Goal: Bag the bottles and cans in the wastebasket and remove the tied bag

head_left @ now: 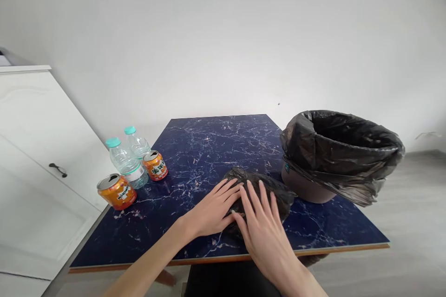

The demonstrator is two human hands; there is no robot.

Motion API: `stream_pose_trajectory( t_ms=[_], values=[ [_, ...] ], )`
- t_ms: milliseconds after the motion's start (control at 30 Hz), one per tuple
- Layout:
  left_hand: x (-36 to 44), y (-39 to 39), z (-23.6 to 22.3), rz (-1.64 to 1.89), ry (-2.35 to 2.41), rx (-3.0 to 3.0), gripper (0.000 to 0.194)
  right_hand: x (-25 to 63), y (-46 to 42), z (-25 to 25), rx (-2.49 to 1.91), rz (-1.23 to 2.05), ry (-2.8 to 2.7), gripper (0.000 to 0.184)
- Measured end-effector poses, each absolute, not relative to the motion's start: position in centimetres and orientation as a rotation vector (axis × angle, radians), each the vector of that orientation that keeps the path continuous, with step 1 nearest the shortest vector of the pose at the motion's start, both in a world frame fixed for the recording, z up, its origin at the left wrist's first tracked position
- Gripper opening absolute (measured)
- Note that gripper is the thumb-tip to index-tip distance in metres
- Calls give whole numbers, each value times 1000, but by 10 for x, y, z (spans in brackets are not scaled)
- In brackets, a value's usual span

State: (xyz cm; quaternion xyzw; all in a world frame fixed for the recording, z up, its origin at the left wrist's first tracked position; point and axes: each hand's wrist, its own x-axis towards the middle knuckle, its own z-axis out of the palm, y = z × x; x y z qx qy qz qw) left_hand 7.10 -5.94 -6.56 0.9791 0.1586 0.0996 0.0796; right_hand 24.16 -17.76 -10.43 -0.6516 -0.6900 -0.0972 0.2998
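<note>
Near the table's front edge lies a crumpled black plastic bag [278,190]. My left hand [214,209] rests on its left side with the fingers stretched out. On the middle of the bag lies my right hand [263,222], its fingers spread flat. The two hands almost meet at the fingertips and thumbs, and they cover much of the bag. To the right stands a trash bin [306,188], lined with a black garbage bag [334,148] folded over its rim.
On the left of the dark blue marbled table [216,139] stand two clear bottles with teal caps, a front bottle [123,160] and a rear bottle [137,144]. Beside them are two opened orange cans, a nearer can [118,192] and a farther can [155,165]. A white cabinet [38,162] borders the left.
</note>
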Motion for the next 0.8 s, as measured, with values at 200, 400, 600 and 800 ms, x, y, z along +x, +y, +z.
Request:
stream_pose_trajectory(
  t_ms=[200, 400, 600, 800],
  values=[
    [46, -21, -90, 203, 643, 2826, 80, 261, -133, -144, -1930, -8, -2007, 74],
    [22, 10, -97, 365, 860, 2692, 64, 275, -96, -141, -2077, 64, -2043, 76],
    [14, 21, -108, 549, 1113, 2580, 64, 301, -25, -118, -2273, 27, -1920, 70],
    [15, 20, -116, 601, 1088, 2578, 55, 262, -55, -119, -2227, -99, -1874, 72]
  ],
)
